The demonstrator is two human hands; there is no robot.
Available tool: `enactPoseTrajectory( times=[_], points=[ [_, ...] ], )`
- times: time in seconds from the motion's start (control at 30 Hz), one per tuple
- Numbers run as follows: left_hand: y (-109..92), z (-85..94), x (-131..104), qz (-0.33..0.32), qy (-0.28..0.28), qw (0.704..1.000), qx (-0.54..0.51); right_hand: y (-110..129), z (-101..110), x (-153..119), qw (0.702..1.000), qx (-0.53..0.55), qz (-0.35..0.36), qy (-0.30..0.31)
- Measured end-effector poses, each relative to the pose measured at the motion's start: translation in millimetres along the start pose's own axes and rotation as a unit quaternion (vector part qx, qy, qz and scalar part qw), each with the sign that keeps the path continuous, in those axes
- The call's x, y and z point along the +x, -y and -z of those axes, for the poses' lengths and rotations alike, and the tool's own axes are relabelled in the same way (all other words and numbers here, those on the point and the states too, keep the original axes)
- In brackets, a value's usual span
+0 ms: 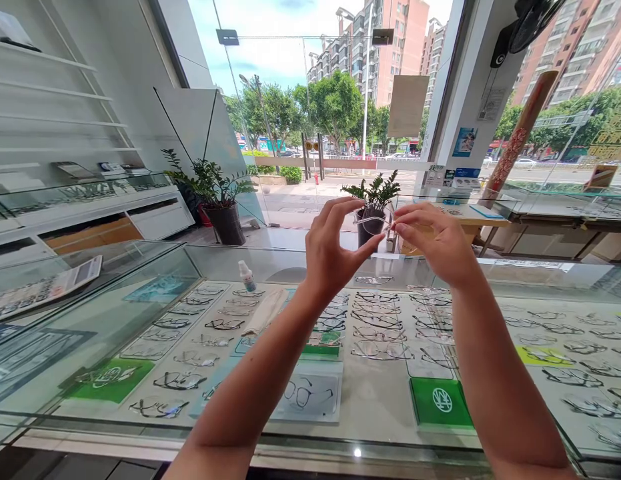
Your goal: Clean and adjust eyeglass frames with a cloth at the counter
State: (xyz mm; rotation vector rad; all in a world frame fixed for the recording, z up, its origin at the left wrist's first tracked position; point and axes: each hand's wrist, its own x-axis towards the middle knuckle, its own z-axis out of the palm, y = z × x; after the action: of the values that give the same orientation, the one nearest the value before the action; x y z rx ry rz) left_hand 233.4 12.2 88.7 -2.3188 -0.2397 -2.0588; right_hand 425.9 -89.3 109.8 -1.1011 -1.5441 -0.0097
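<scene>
pinching thin glasses (pixel 374 219), right hand (pixel 443 247) hangs above the display case (pixel 375 400); left hand (pixel 330 247) arches above it too, grip unclear.

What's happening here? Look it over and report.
A person is holding what looks like a pair of thin-framed glasses up above a glass display counter. The right hand has its grip on one end, while the thumb and fingers of the left hand spread around the other part; how firmly they touch it is hard to tell. Below, rows of eyeglasses lie in the counter, and a potted plant stands beyond the hands.
</scene>
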Motion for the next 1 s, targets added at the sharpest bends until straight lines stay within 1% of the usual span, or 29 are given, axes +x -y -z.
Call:
enactPoseTrajectory(
  times=[0.13, 0.2, 0.37, 0.47, 0.5, 0.53, 0.6, 0.63, 0.67, 0.7, 0.73, 0.77, 0.8, 0.83, 0.87, 0.9, 1.0],
  points=[
    [-0.6, -0.1, -0.1, 0.066, 0.029, 0.994, -0.080, -2.3, -2.5, 1.3, 0.994, 0.088, -0.060, 0.025],
    [0.6, -0.3, -0.2, 0.087, 0.046, 0.988, -0.120, -2.8, -3.9, 1.5, 0.987, 0.123, -0.096, 0.041],
    [8.5, -2.2, -1.6, 0.115, 0.076, 0.971, -0.193, -5.7, -5.9, 0.6, 0.963, 0.192, -0.174, 0.078],
    [9.6, -4.1, -2.5, 0.120, 0.088, 0.966, -0.210, -9.2, -7.6, 0.5, 0.957, 0.208, -0.191, 0.061],
    [8.4, -4.7, -2.8, 0.122, 0.077, 0.969, -0.202, -10.5, -8.4, 0.7, 0.959, 0.206, -0.188, 0.049],
    [6.3, -5.2, -3.1, 0.123, 0.049, 0.974, -0.182, -11.8, -9.3, 1.1, 0.962, 0.203, -0.182, 0.034],
    [0.3, -5.9, -3.9, 0.121, -0.043, 0.985, -0.117, -14.1, -11.2, 2.0, 0.967, 0.192, -0.170, 0.003],
    [-3.0, -6.4, -4.4, 0.116, -0.080, 0.986, -0.086, -15.0, -12.1, 2.3, 0.969, 0.186, -0.165, -0.011],
    [-6.1, -7.0, -5.2, 0.116, -0.095, 0.986, -0.070, -15.6, -13.1, 2.4, 0.970, 0.178, -0.162, -0.023],
    [-8.6, -7.9, -6.0, 0.126, -0.079, 0.986, -0.072, -15.7, -14.1, 2.4, 0.973, 0.168, -0.157, -0.035],
    [-10.3, -9.2, -7.0, 0.147, -0.036, 0.984, -0.093, -15.4, -15.3, 2.0, 0.975, 0.154, -0.152, -0.045],
    [-11.0, -11.0, -8.1, 0.176, 0.020, 0.976, -0.125, -14.6, -16.6, 1.5, 0.978, 0.138, -0.146, -0.051],
    [-10.8, -13.2, -9.2, 0.210, 0.072, 0.961, -0.162, -13.3, -18.2, 0.7, 0.982, 0.120, -0.138, -0.054],
    [-9.7, -15.8, -10.2, 0.244, 0.111, 0.943, -0.198, -11.8, -20.2, -0.2, 0.985, 0.100, -0.129, -0.054],
    [-7.9, -18.5, -11.2, 0.274, 0.137, 0.924, -0.230, -10.2, -22.3, -1.1, 0.988, 0.079, -0.120, -0.052],
    [-5.8, -21.2, -12.0, 0.299, 0.150, 0.907, -0.256, -8.7, -24.7, -2.0, 0.991, 0.056, -0.110, -0.050],
    [1.2, -27.0, -14.0, 0.375, 0.165, 0.860, -0.304, -5.2, -32.4, -4.4, 0.996, -0.024, -0.073, -0.052]
  ],
)
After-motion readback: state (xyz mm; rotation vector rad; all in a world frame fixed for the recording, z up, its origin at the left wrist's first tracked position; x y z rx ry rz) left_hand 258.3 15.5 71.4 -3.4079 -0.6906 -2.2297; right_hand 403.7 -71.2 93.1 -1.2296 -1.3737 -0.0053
